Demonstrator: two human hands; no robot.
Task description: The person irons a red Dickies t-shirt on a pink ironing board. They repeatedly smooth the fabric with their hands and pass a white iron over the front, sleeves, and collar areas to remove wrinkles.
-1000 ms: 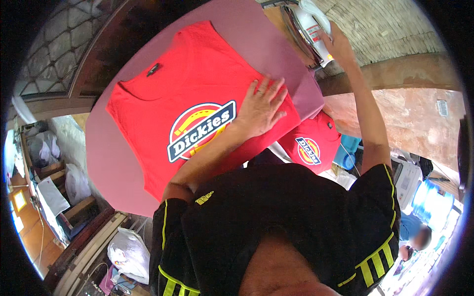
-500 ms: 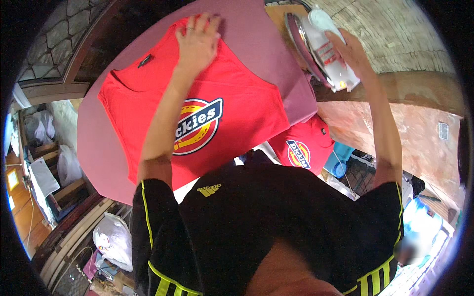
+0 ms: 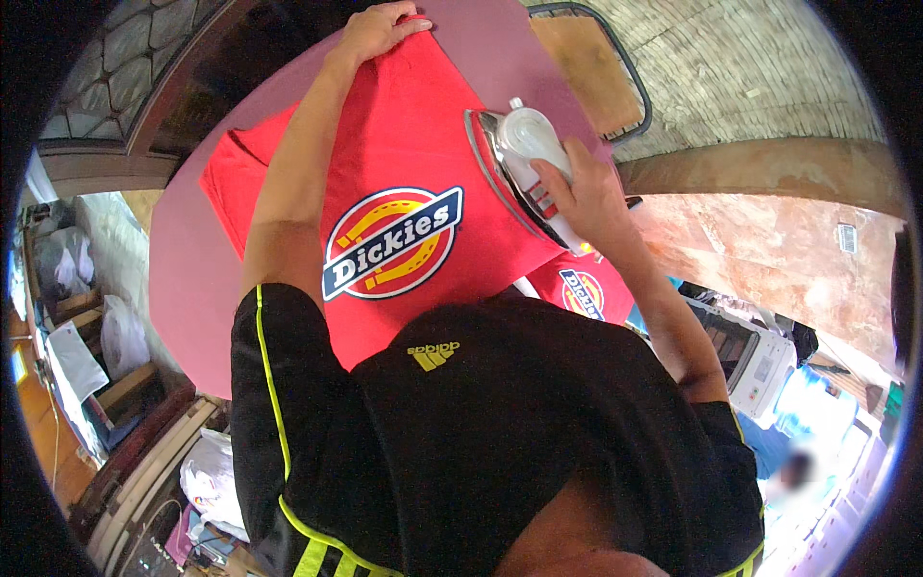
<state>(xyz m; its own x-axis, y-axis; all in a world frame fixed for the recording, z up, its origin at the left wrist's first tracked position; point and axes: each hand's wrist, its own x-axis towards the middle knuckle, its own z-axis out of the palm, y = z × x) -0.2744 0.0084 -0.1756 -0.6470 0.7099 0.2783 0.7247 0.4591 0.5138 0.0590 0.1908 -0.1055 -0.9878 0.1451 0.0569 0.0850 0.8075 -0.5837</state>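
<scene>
A red sleeveless shirt (image 3: pixel 404 144) with a round yellow, red and blue print is spread over a mauve ironing board (image 3: pixel 183 288). My left hand (image 3: pixel 380 31) is closed on the shirt's shoulder at the far end, thumb against the cloth. In my right hand (image 3: pixel 591 192) is a white iron (image 3: pixel 529 135), gripped by its handle. It is tipped on its side along the shirt's right edge; whether its soleplate touches the cloth I cannot tell. Another red garment (image 3: pixel 580 288) with a similar print hangs below the board's near right edge.
A wooden rest with a dark metal frame (image 3: pixel 591 72) sits at the board's far right. Beyond it is a rough wall (image 3: pixel 740 67). A white machine (image 3: pixel 760 375) stands low on the right. Plastic bags (image 3: pixel 212 481) and shelves fill the left side.
The iron has come off the rest, left and nearer, to the shirt. My left hand, flat before, has moved slightly left and farther away and taken hold of the shoulder, pulling the cloth.
</scene>
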